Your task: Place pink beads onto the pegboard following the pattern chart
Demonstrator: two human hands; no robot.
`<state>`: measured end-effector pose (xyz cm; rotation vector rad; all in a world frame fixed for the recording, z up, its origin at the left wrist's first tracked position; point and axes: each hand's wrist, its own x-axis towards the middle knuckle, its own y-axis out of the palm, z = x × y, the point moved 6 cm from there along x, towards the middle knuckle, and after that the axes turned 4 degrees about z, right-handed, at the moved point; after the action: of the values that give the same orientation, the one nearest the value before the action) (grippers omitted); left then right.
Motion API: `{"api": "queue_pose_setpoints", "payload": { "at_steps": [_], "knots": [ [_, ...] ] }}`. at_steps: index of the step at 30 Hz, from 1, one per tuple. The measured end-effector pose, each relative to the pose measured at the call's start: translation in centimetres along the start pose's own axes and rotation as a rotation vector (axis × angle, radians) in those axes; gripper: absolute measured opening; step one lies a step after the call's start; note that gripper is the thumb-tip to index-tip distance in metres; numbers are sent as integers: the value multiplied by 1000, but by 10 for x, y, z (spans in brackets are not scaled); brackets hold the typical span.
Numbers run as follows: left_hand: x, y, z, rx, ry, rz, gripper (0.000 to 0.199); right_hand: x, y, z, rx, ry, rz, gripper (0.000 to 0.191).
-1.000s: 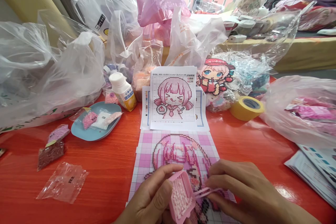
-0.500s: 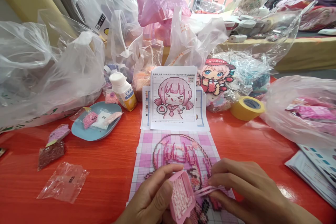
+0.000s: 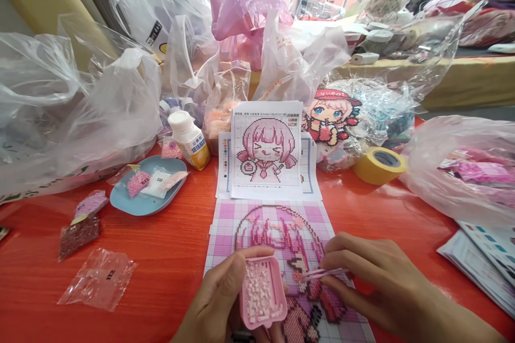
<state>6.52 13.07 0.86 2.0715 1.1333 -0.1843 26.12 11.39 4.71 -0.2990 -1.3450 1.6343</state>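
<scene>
My left hand [image 3: 225, 295] grips a small pink bead tray [image 3: 282, 292] by its sides, and pale pink beads [image 3: 259, 284] lie in its grooves. Between the thumb and fingers of my right hand [image 3: 370, 278] is a pair of pink tweezers [image 3: 322, 273], their tips over the bead picture and pointing left. Under both hands lies the gridded pegboard [image 3: 225, 220], partly filled with pink, dark and pale beads forming a character's head. Behind it leans a printed pattern sheet [image 3: 267, 150] of a pink-haired character. Whether the tweezers hold a bead is too small to tell.
To the left, a blue plate [image 3: 124, 203] holds bead packets, with more bead packets [image 3: 80, 228] and a clear bag [image 3: 102, 278] beside it. A white bottle [image 3: 187, 139], yellow tape [image 3: 380, 166] and plastic bags [image 3: 462, 161] surround the work. Papers [image 3: 483, 268] lie at right.
The bead tray has moved left and turned to face up more squarely. The tweezers have come away from the tray's edge and now sit slightly higher, over the pegboard.
</scene>
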Motion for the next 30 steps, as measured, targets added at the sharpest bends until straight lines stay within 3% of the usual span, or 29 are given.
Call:
{"api": "queue_pose_setpoints", "payload": {
  "at_steps": [11, 19, 30],
  "knots": [
    [-7, -1, -7, 65, -22, -179, 67, 2, 1, -1, -5, -1, 51, 13],
    [-6, -1, -9, 118, -45, -214, 71, 1, 3, -1, -5, 3, 68, 16],
    [-4, 1, -4, 35, -47, -165, 70, -6, 11, -6, -18, 10, 79, 8]
  ]
}}
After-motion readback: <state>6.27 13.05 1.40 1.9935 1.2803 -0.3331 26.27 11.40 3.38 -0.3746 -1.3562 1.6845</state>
